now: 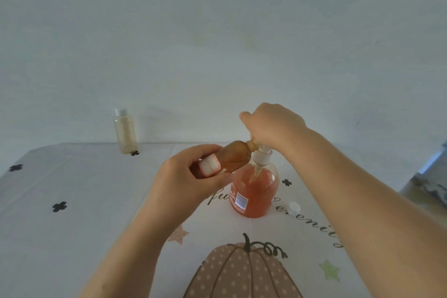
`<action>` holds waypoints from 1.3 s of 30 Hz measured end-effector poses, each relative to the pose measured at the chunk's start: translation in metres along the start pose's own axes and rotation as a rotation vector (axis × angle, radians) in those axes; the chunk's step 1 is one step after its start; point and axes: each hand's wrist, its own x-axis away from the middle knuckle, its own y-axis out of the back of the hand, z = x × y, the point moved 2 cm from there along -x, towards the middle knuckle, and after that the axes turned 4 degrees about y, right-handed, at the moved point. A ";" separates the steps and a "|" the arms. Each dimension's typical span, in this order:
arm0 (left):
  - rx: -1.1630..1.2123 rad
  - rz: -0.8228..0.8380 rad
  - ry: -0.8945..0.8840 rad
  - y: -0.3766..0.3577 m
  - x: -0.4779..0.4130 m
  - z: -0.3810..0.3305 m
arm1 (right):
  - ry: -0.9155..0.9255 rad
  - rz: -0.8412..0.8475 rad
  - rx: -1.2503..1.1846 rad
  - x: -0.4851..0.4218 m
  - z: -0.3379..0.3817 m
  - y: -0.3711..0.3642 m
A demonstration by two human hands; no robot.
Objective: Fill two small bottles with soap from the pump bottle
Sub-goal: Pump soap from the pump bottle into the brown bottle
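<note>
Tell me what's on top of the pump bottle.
The right hand grips the white pump head from above, fingers curled down. The left hand holds the small brown bottle, tilted, its mouth at the spout. The spout tip is covered.

Pump bottle (254, 191): orange-pink soap, white pump. Held small bottle (233, 158): amber, pink-edged white label. Far-left small bottle (125, 133): pale yellow, silvery cap. Loose cap (294, 208): white. Tablecloth (72, 237): white, black crosses, polka-dotted brown pumpkin (242, 273).

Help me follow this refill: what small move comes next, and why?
Probably press the pump head down with the right hand. The left hand holds the small amber bottle tilted, mouth at the nozzle end of that head, atop the pump bottle; the right hand sits on it, so a press should send soap in.
</note>
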 end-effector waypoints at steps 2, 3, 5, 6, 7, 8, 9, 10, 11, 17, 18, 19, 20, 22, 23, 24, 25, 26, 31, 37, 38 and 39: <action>0.006 -0.001 -0.002 0.001 -0.001 0.001 | 0.000 0.006 0.000 0.001 0.000 -0.001; 0.010 -0.001 -0.004 0.001 -0.001 0.001 | -0.004 0.018 -0.024 0.000 0.000 -0.003; 0.010 -0.001 -0.007 0.002 -0.001 0.001 | -0.006 0.044 -0.062 -0.001 -0.001 -0.005; 0.004 0.000 -0.004 0.003 -0.001 0.001 | -0.007 0.053 -0.073 -0.001 -0.001 -0.006; -0.002 0.001 0.000 0.003 -0.001 0.001 | -0.009 0.058 -0.079 -0.001 -0.002 -0.008; -0.004 0.002 0.006 0.003 -0.001 0.002 | -0.008 0.060 -0.079 -0.002 -0.002 -0.010; -0.005 0.006 0.013 0.003 -0.001 0.002 | -0.008 0.063 -0.082 -0.001 -0.003 -0.011; 0.001 0.013 0.019 0.003 -0.002 0.003 | -0.005 0.069 -0.086 -0.002 -0.003 -0.013; 0.012 0.019 0.026 0.003 -0.002 0.004 | -0.002 0.076 -0.085 -0.002 -0.003 -0.014; 0.030 0.040 0.032 0.002 -0.002 0.003 | 0.017 0.083 -0.066 -0.001 -0.004 -0.013; 0.037 0.043 0.033 0.002 -0.002 0.003 | 0.014 0.080 -0.075 -0.001 -0.003 -0.012; 0.047 0.047 0.034 0.002 -0.002 0.003 | 0.008 0.072 -0.085 0.000 -0.002 -0.010; 0.061 0.049 0.035 0.002 -0.002 0.002 | 0.004 0.064 -0.091 0.000 -0.001 -0.007; 0.081 0.057 0.031 0.001 -0.001 0.000 | 0.004 0.058 -0.080 0.001 0.001 -0.002; 0.081 0.061 0.024 0.000 0.000 -0.001 | 0.005 0.061 -0.071 0.002 0.001 -0.001; 0.081 0.061 0.017 0.000 0.001 -0.002 | 0.002 0.064 -0.066 0.002 0.001 -0.001; 0.086 0.059 0.011 0.000 0.001 -0.002 | -0.003 0.064 -0.065 0.002 0.002 -0.001; 0.098 0.056 0.008 0.000 0.001 -0.003 | -0.008 0.066 -0.071 0.001 0.002 -0.002; 0.122 0.056 0.015 0.000 0.001 -0.002 | -0.018 0.077 -0.124 -0.002 -0.001 -0.009; 0.075 0.051 0.041 -0.001 -0.003 0.004 | -0.015 0.074 -0.134 -0.002 -0.003 -0.017; 0.079 0.052 0.043 -0.001 -0.003 0.004 | -0.022 0.071 -0.143 -0.001 -0.003 -0.016; 0.082 0.052 0.043 -0.001 -0.002 0.004 | -0.022 0.071 -0.151 0.000 -0.003 -0.015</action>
